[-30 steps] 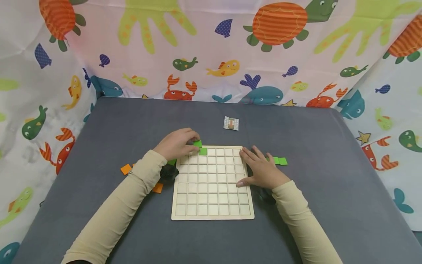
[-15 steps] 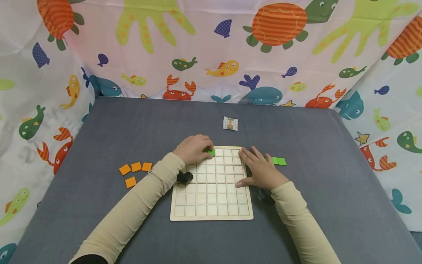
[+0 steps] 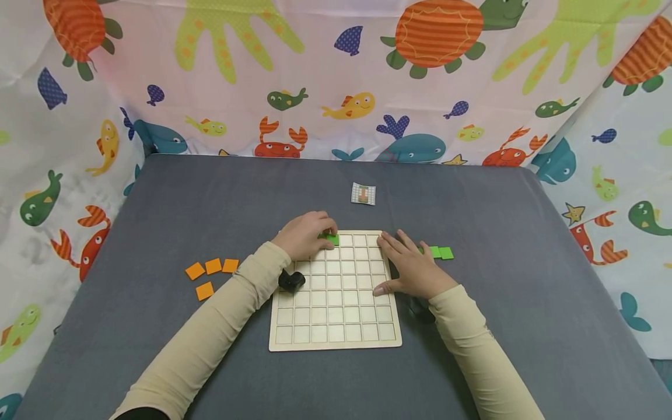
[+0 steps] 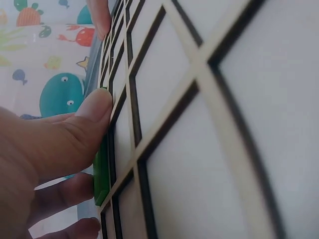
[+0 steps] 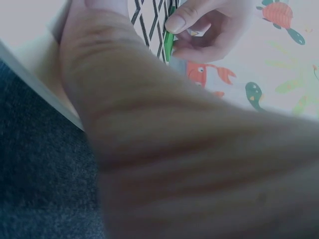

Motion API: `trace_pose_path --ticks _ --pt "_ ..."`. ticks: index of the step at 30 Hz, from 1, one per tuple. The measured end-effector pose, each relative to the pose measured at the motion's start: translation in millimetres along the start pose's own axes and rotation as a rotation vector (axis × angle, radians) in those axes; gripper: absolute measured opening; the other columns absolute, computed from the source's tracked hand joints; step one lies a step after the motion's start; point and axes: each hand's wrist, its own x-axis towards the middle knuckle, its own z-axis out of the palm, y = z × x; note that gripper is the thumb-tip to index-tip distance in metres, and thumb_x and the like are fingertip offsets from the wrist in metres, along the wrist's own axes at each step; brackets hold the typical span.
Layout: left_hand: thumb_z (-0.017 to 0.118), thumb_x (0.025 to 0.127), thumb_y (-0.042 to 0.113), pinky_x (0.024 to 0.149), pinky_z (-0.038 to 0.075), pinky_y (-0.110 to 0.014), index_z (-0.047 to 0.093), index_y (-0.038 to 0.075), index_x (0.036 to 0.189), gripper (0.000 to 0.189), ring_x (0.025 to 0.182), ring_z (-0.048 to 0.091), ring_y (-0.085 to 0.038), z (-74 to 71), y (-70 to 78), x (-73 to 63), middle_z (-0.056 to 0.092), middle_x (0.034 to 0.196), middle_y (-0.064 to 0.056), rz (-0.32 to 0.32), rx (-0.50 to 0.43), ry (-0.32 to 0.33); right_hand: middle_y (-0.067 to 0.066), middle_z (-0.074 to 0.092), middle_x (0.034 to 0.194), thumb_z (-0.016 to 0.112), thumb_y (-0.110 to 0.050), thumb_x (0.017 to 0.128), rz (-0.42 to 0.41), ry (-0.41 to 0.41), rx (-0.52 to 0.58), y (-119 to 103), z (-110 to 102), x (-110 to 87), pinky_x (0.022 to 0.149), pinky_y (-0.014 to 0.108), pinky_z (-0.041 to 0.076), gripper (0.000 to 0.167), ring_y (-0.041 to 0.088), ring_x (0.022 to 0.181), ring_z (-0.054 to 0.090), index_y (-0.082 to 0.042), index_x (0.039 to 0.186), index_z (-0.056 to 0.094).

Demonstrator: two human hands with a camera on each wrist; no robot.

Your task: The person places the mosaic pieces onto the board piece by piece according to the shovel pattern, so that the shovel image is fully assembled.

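Your left hand (image 3: 303, 235) pinches a green tile (image 3: 333, 240) between thumb and fingers, right of your palm, on the far row of the gridded board (image 3: 335, 315); your right hand (image 3: 413, 269), farther from it, rests fingers spread on the right edge, gripping nothing.

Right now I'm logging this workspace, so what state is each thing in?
Grid board: lying flat
Green tile: pinched, partly hidden
Left hand: pinching that tile
Right hand: fingers spread, touching board
Orange tiles: four visible, loose
Right-side green tiles: flat, partly covered
Card: printed side up
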Motion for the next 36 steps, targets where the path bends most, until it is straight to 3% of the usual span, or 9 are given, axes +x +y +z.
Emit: trace_pose_path --ticks 8,16,20,25,30,36 --pt "0.073 0.086 0.028 0.079 0.046 -0.033 0.066 0.018 0.107 0.024 0.09 0.052 -0.016 -3.2 -0.6 -3.5 0.058 0.102 0.002 -0.045 -0.037 -0.056 0.01 0.021 0.159 0.075 -0.057 0.07 -0.013 0.005 0.009 -3.7 1.6 1.5 0.103 0.072 0.016 0.107 0.039 0.146 0.011 -0.008 0.152 0.025" --pt "0.072 0.087 0.026 0.082 0.045 -0.034 0.066 0.017 0.116 0.031 0.097 0.05 -0.019 -18.5 -2.0 -16.2 0.058 0.111 -0.002 -0.016 0.019 -0.068 0.01 0.019 0.159 0.074 -0.057 0.071 -0.017 -0.005 0.028 -2.9 2.4 2.8 0.104 0.072 0.014 0.107 0.039 0.146 0.007 -0.008 0.152 0.024" --pt "0.071 0.088 0.022 0.085 0.046 -0.037 0.065 0.015 0.119 0.032 0.1 0.053 -0.021 -35.4 -6.0 -35.0 0.06 0.112 -0.005 -0.049 0.05 -0.086 0.01 0.018 0.159 0.074 -0.057 0.071 -0.009 -0.01 0.033 -1.7 1.7 0.8 0.104 0.072 0.014 0.107 0.039 0.146 0.007 -0.008 0.152 0.024" --pt "0.074 0.085 0.023 0.083 0.048 -0.038 0.064 0.014 0.121 0.039 0.098 0.055 -0.022 -50.7 -21.9 -72.7 0.061 0.113 -0.006 -0.1 0.109 -0.107 0.009 0.016 0.16 0.075 -0.056 0.072 -0.002 -0.026 0.054 -0.7 0.6 0.4 0.104 0.072 0.013 0.108 0.039 0.146 0.005 -0.008 0.153 0.023" --pt "0.077 0.082 0.025 0.083 0.048 -0.038 0.064 0.013 0.122 0.043 0.099 0.055 -0.021 -53.5 -37.6 -100.5 0.061 0.112 -0.005 -0.146 0.164 -0.129 0.01 0.016 0.16 0.075 -0.056 0.071 0.002 -0.028 0.06 0.7 -1.7 1.3 0.103 0.072 0.014 0.109 0.039 0.146 0.005 -0.008 0.153 0.023" --pt "0.076 0.083 0.02 0.077 0.049 -0.036 0.066 0.008 0.118 0.038 0.092 0.056 -0.02 -49.0 -42.6 -113.9 0.061 0.107 -0.006 -0.098 0.176 -0.074 0.011 0.017 0.159 0.075 -0.057 0.07 0.005 -0.025 0.052 0.4 -0.1 2.6 0.103 0.072 0.015 0.109 0.04 0.146 0.007 -0.008 0.153 0.023"
